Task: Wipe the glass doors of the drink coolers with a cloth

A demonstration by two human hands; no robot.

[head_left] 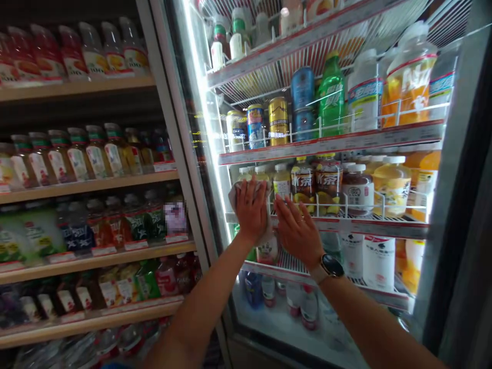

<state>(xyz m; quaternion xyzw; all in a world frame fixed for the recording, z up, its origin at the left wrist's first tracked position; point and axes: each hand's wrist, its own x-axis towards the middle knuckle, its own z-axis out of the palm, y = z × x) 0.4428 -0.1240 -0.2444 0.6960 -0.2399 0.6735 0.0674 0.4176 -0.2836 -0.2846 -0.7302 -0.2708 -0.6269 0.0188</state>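
Observation:
My left hand (pixel 251 210) presses a crumpled white cloth (pixel 233 197) against the glass door of a lit drinks cooler (pixel 384 146), and the fingers are curled over the cloth. Just to its right, my right hand (pixel 298 230) lies flat on the same glass with its fingers spread, holding nothing. That wrist wears a black-faced smartwatch (pixel 331 266). Behind the glass, bottled drinks and cans (pixel 279 120) stand on wire-fronted shelves, and my hands hide part of the bottles there.
To the left of the cooler, a shelf unit with wooden shelves (pixel 88 187) holds rows of bottled drinks. A pale door post (pixel 180 133) separates it from the cooler. A dark frame (pixel 449 169) borders the glass on the right.

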